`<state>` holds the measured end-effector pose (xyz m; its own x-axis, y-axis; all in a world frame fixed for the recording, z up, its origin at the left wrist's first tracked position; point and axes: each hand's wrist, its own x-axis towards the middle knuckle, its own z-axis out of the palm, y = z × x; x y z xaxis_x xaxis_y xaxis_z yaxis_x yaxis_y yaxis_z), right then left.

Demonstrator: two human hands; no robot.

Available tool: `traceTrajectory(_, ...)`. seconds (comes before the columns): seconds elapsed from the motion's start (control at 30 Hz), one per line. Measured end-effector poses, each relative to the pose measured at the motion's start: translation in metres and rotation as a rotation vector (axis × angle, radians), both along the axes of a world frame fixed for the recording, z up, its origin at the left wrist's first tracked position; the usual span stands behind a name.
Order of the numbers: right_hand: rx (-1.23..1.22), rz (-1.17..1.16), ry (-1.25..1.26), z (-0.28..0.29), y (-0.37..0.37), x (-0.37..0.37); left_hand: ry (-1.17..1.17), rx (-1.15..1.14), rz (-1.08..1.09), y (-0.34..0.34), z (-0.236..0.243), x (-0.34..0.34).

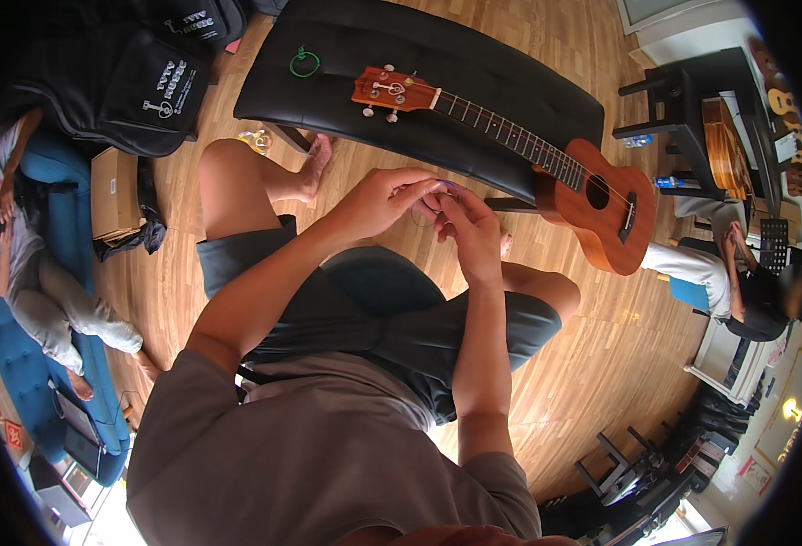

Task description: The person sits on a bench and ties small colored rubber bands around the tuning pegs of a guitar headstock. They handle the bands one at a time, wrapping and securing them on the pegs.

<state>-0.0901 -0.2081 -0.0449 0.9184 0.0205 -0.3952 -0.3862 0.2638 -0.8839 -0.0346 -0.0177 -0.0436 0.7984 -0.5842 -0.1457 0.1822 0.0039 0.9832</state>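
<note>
Well, nearest to me, above the dark shorts [301, 314] on my lap, both my hands are pinched together. My left hand [381, 202] and right hand [474, 238] meet at their fingertips around a thin strand [451, 187] with a bluish glint; it is too small to tell exactly what it is. I judge it light, springy and rather slippery, easy to kink, so it wants a fingertip hold near its end, not a fist.

Just beyond, the ukulele [551, 162] lies face up across the black padded worktop [373, 35], headstock to my left, body reaching past the right end. Neither hand touches it. It looks light but stiff, its thin wooden body likely easy to knock or scratch; the neck seems the surest place to take hold, with a palm under the body. Farther left on the worktop rests a green ring [305, 75], probably light and flexible, best lifted by its rim.
</note>
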Motion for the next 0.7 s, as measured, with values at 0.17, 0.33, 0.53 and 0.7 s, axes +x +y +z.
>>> traceTrajectory(0.17, 0.012, -0.118, -0.069, -0.001, -0.002, 0.0, 0.113, -0.184, 0.128, 0.0, 0.0, 0.006)
traceTrajectory(0.33, 0.117, -0.293, 0.008, 0.005, 0.007, 0.003, 0.093, -0.094, 0.088, 0.002, -0.006, 0.008)
traceTrajectory(0.53, 0.161, -0.156, -0.025, 0.002, 0.008, 0.0, -0.037, -0.034, 0.032, 0.0, -0.003, 0.004)
traceTrajectory(0.7, 0.203, -0.015, -0.093, -0.012, 0.003, -0.002, -0.058, -0.03, -0.016, -0.003, -0.004, -0.003)
